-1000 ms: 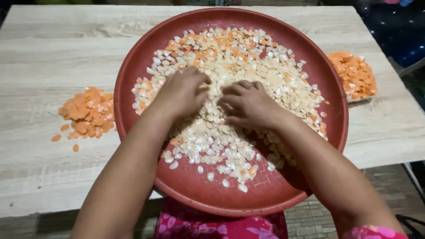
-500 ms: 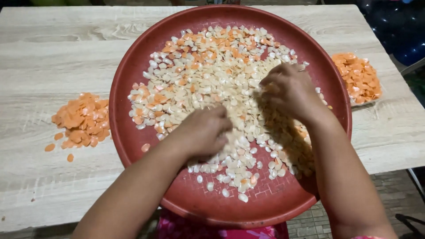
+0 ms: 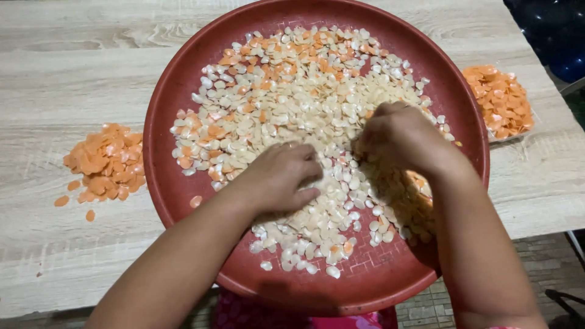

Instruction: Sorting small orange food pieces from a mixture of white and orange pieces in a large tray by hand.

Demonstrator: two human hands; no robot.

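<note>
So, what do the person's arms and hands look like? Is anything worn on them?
Both forearms are bare. The left hand and right hand show no gloves, and no rings, watch or bracelets are visible. A bit of pink cloth shows at the right elbow.

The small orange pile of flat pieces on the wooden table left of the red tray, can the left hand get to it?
Probably yes. The left hand rests in the round red tray; the orange pile lies just past its rim, nothing between.
</note>
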